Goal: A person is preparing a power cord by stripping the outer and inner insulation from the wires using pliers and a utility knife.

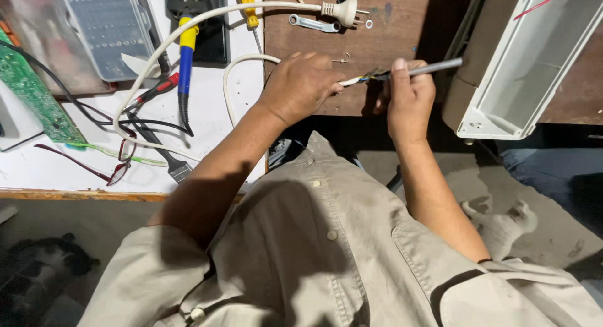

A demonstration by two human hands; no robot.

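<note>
My left hand (300, 85) grips the end of a white cable (233, 72), with its stripped coloured wires (367, 77) sticking out to the right. My right hand (409, 94) holds a thin grey metal tool (433, 67) with its tip at those wires. The cable loops back across the bench to a white plug (342, 11) lying on the brown wooden top (402, 19). Both hands hover at the front edge of that wooden top.
A white plastic housing (527, 63) lies at the right. On the white bench (207, 113) at left are a yellow-blue handled tool (185, 57), a spanner (313, 23), a clear parts box (110, 28), a green circuit board (28, 88), spectacles (94, 167) and a brush (166, 157).
</note>
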